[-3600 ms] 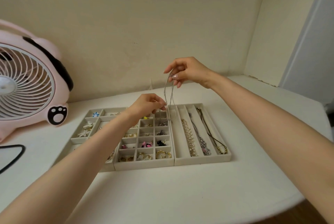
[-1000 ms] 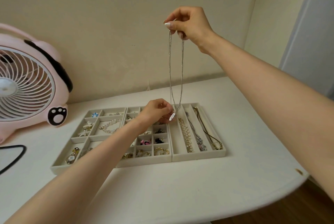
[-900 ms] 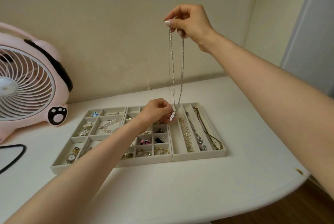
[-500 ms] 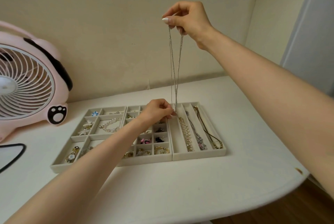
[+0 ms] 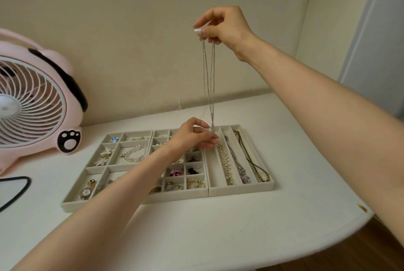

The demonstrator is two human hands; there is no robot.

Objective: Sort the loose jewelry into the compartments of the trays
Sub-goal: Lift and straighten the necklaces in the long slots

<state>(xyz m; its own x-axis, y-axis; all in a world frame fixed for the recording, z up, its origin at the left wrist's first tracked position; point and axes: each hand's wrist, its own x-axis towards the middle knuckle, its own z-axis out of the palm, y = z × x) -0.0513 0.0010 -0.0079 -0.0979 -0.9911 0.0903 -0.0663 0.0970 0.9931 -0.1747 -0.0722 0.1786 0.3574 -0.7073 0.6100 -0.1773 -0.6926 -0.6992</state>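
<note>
So the right hand had gone way up compared with a few seconds back, when it sat low just above the trays. That pulled the thin silver chain necklace out into a long doubled line hanging straight down. Its grip was pinched on the top of the loop, thumb and fingertips together on the chain. The left hand stayed down near the back edge of the beige tray with long slots, its grip pinched on the chain's bottom end. The little pendant that showed at its fingertips a second ago was now tucked out of sight, and the two strands had drawn closer together. Looked like the chain was straightened out and ready to be laid lengthwise. The leftmost long slot was bare, right beside the pearl strand, so that was probably where it was headed. It wasn't in any slot yet though, just held in the air between both hands above the white counter.
</note>
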